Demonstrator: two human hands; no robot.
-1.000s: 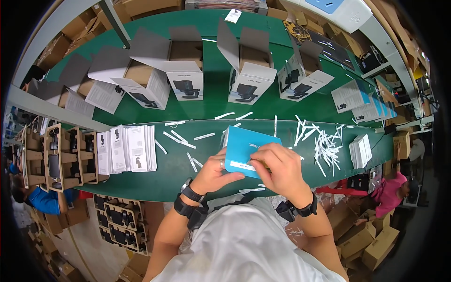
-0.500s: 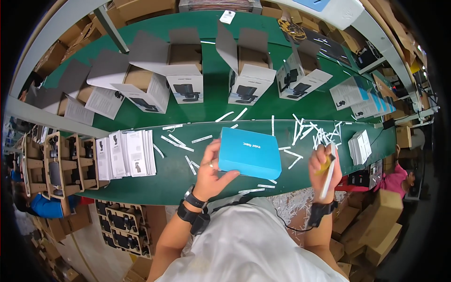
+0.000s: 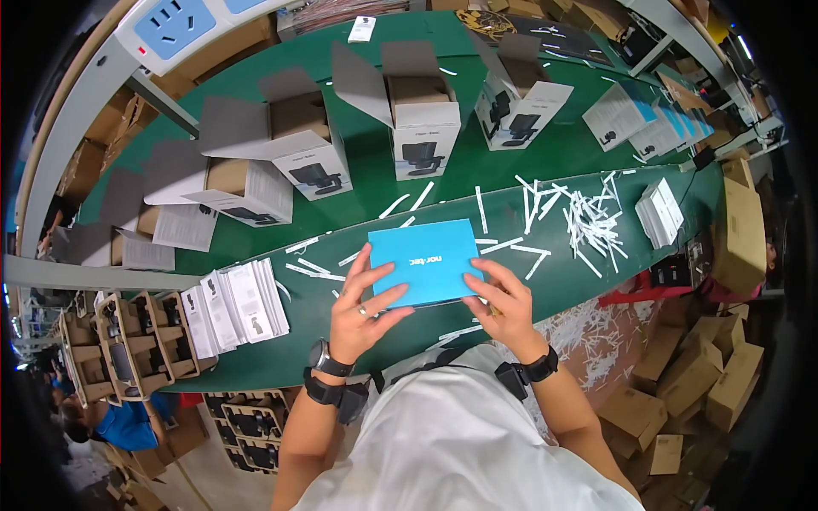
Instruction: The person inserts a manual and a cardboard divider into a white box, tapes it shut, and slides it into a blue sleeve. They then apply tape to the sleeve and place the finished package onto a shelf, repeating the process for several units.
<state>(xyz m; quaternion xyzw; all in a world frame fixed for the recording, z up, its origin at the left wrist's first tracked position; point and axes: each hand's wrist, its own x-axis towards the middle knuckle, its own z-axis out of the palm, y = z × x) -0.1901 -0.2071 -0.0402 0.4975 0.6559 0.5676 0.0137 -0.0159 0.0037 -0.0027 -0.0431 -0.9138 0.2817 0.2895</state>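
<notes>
A flat bright blue box (image 3: 426,243) is held over the near edge of the green table, its printed face up. My left hand (image 3: 356,317) grips its left end, the fingers lying on the top face and the thumb along the near edge. My right hand (image 3: 506,308) holds the right end, fingertips on the top face. A small bit of yellow shows beneath the right fingers; I cannot make out what it is. White paper strips (image 3: 592,226) lie scattered beyond and to the right of the box.
Several open white cartons (image 3: 420,140) with raised flaps line the far side. Leaflet stacks (image 3: 256,311) and brown moulded trays (image 3: 128,345) stand at left. Another white stack (image 3: 659,213) and blue-and-white boxes (image 3: 618,119) are at right. Cardboard boxes (image 3: 630,417) lie below the table.
My right hand has come in from the right onto the box. The white piece it held no longer shows. The box now sits straighter between both hands, and the view has shifted.
</notes>
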